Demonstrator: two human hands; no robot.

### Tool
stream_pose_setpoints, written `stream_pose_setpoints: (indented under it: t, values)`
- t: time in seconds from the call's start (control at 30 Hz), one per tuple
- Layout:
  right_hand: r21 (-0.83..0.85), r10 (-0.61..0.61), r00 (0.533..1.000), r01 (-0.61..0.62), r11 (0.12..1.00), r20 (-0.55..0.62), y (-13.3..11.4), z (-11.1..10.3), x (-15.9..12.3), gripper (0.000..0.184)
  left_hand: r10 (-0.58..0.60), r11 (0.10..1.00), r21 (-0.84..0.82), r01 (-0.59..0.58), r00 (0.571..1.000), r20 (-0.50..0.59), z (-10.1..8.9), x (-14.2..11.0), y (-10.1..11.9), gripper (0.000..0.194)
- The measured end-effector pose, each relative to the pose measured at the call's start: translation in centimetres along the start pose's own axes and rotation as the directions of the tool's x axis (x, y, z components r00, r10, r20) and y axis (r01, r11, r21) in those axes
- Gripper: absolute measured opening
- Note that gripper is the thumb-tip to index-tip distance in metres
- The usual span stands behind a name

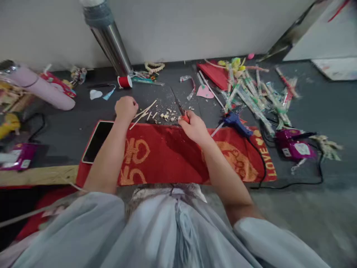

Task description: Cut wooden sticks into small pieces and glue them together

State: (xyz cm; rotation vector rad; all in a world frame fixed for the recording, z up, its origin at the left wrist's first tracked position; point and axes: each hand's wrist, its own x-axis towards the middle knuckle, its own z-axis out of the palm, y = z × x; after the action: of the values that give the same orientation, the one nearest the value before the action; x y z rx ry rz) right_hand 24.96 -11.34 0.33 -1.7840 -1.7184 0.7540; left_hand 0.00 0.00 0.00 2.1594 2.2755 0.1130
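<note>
My right hand (193, 125) is closed around the red handle of a cutting tool with a narrow dark blade (176, 99); whether it is a knife or scissors I cannot tell. The blade points away and to the left over the dark table. My left hand (126, 108) is curled into a fist, and what it holds, if anything, is hidden. Thin pale sticks (143, 114) lie just right of that fist. Short cut pieces and crumbs (166, 114) are scattered between my hands, beyond the edge of a red patterned cloth (167, 156).
A phone or tablet (97, 141) lies under my left forearm. Behind stand a steel flask (113, 44) and a red ribbon spool (124, 82); a pink bottle (44, 88) is at left. On the right are a blue glue gun (235, 123), its black cord, and wrapped sticks (251, 93).
</note>
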Motion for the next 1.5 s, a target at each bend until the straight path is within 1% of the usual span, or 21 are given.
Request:
stream_pose_setpoints:
  t: [0.13,0.3,0.4,0.47,0.53,0.6,0.67,0.73,0.87,0.97,1.2,1.37,1.5]
  values:
    - [0.026,0.004,1.0,-0.004,1.0,-0.003,0.2,0.1,0.0,0.015,-0.023,0.999,-0.03,0.024,1.0,0.021,0.0,0.3,0.0,0.033]
    - [0.064,0.012,1.0,-0.011,0.998,-0.011,0.2,0.0,0.1,0.015,0.017,0.994,-0.106,-0.017,1.0,0.008,-0.2,0.0,0.9,0.028]
    - [0.073,0.022,1.0,-0.021,0.997,-0.008,0.2,0.0,0.1,0.015,0.091,0.977,-0.197,-0.078,0.994,0.054,-0.6,-0.8,2.0,0.028]
    - [0.071,0.02,1.0,-0.019,0.997,-0.005,0.2,0.0,0.2,0.015,0.164,0.955,-0.258,-0.144,0.985,0.058,-0.8,-1.5,2.7,0.031]
    - [0.071,0.016,1.0,-0.016,0.997,0.0,0.2,0.0,0.2,0.016,0.225,0.923,-0.333,-0.192,0.972,0.062,-1.0,-2.0,3.1,0.036]
    - [0.07,0.016,1.0,-0.016,0.997,0.003,0.2,0.1,0.3,0.016,0.256,0.9,-0.378,-0.215,0.965,0.063,-1.2,-2.4,3.1,0.039]
    - [0.069,0.015,1.0,-0.016,0.998,0.005,0.2,0.1,0.3,0.016,0.259,0.904,-0.366,-0.223,0.965,0.051,-1.4,-2.8,2.9,0.039]
    - [0.064,0.015,1.0,-0.016,0.998,0.007,0.2,0.1,0.2,0.015,0.246,0.927,-0.304,-0.22,0.968,0.049,-1.7,-3.2,2.7,0.037]
    - [0.056,0.012,1.0,-0.012,0.998,0.0,0.2,0.2,0.2,0.015,0.211,0.963,-0.192,-0.189,0.972,0.1,-1.9,-4.2,2.7,0.033]
    - [0.05,0.012,1.0,-0.012,0.999,-0.001,0.3,0.3,0.3,0.015,0.205,0.968,-0.168,-0.184,0.972,0.117,-1.5,-4.5,2.9,0.033]
    - [0.024,0.015,1.0,-0.015,1.0,0.012,0.4,0.4,0.4,0.015,0.226,0.969,-0.119,-0.215,0.97,0.089,0.1,-4.4,2.9,0.031]
    - [0.024,0.019,1.0,-0.019,1.0,0.016,0.4,0.4,0.4,0.015,0.226,0.969,-0.116,-0.216,0.971,0.077,0.6,-4.6,3.0,0.029]
    - [0.021,0.032,0.999,-0.032,0.999,0.02,0.3,0.2,0.4,0.016,0.241,0.952,-0.204,-0.228,0.97,0.042,0.6,-5.1,3.4,0.031]
